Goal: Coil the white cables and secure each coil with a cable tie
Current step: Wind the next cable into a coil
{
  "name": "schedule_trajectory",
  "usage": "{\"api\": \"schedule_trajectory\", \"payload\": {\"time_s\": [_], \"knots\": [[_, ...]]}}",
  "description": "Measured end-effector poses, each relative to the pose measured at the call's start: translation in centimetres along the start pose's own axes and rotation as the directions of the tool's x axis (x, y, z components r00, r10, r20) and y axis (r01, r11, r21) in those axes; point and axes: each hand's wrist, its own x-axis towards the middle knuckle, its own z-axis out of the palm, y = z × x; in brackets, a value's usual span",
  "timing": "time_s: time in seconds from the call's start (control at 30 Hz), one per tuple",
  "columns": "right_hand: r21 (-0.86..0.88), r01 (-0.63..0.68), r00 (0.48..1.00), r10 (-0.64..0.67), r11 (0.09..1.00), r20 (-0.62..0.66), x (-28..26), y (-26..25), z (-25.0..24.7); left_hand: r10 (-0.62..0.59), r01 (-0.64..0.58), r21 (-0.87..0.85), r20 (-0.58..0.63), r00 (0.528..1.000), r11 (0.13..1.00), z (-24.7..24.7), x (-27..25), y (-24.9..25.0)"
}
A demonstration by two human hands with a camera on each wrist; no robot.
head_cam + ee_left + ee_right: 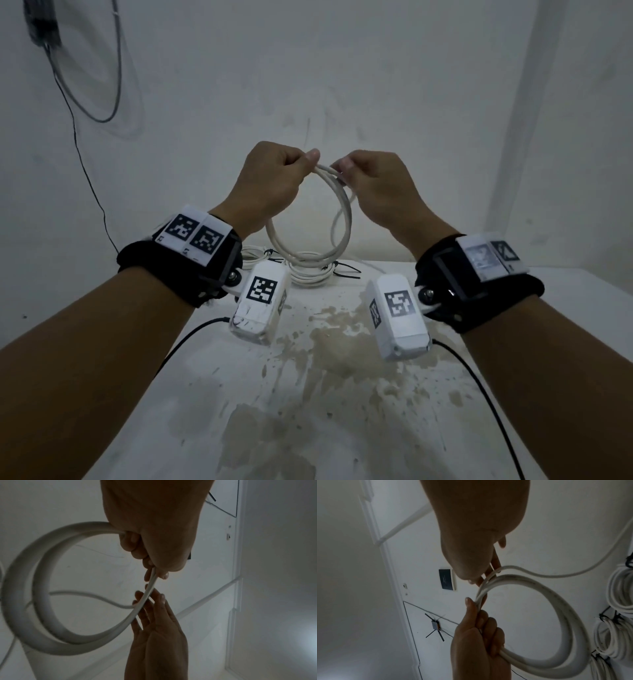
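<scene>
Above the table, a white cable coil [346, 219] of a few loops hangs between my hands. My left hand [308, 159] grips the loops at the top, fingers curled round them [135, 547]. My right hand [342, 169] is just to the right and pinches the cable's strand [489, 574] where it meets the coil. The loose tail [573, 573] trails away from my right fingers. Behind the coil, other white coils [310, 272] bound with black cable ties [346, 272] lie on the table; they also show at the right of the right wrist view [621, 591].
The white table [308, 394] has brown stains across its middle and ends against the wall. Black leads [178, 346] run from my wrist cameras over the table. Dark cables [102, 85] hang on the wall at upper left.
</scene>
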Motion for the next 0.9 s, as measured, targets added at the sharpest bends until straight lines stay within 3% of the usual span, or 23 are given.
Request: {"api": "schedule_trajectory", "payload": {"time_s": [0.1,0.2,0.33,0.43,0.5,0.57,0.6,0.67,0.8,0.9], "knots": [[0.104,-0.02,1.0,0.019,0.994,0.014,0.2,0.0,-1.0,-0.006,0.005,-0.019,-0.069,0.998,1.0,0.1,0.1,-0.4],[0.303,-0.152,0.985,0.117,0.941,0.129,-0.3,-0.4,-1.5,-0.015,0.009,-0.061,-0.091,0.996,0.998,0.4,-0.1,-0.7],[0.382,-0.358,0.91,0.226,0.852,0.348,-0.7,-0.4,-2.0,-0.104,0.097,-0.207,-0.023,0.994,0.974,0.6,-0.3,-1.0],[0.344,-0.414,0.853,0.228,0.843,0.469,-1.1,-0.1,-2.0,-0.077,0.075,-0.211,0.0,0.997,0.974,0.6,-0.4,-0.7],[0.467,-0.498,0.807,0.194,0.731,0.558,-1.4,0.1,-1.6,-0.014,0.012,-0.146,-0.015,1.0,0.989,0.6,-0.5,-0.3],[0.582,-0.646,0.726,0.16,0.494,0.669,-1.7,-0.1,-1.3,0.053,-0.054,-0.042,-0.034,0.998,0.998,0.7,-0.5,-0.4],[0.594,-0.686,0.701,0.164,0.419,0.694,-1.7,-0.2,-1.2,0.062,-0.063,-0.019,-0.041,0.997,0.998,0.8,-0.6,-0.4],[0.577,-0.723,0.674,0.207,0.379,0.709,-1.7,-0.7,-0.8,0.069,-0.069,-0.015,-0.047,0.997,0.997,0.9,-0.7,-0.6],[0.567,-0.688,0.722,0.347,0.454,0.599,-1.7,-1.1,0.1,0.008,-0.007,0.049,-0.028,1.0,0.999,1.7,-1.0,-0.9],[0.703,-0.599,0.788,0.439,0.382,0.433,-1.4,-0.4,0.7,-0.151,0.16,0.113,-0.084,0.985,0.981,1.8,-1.3,-1.1]]}}
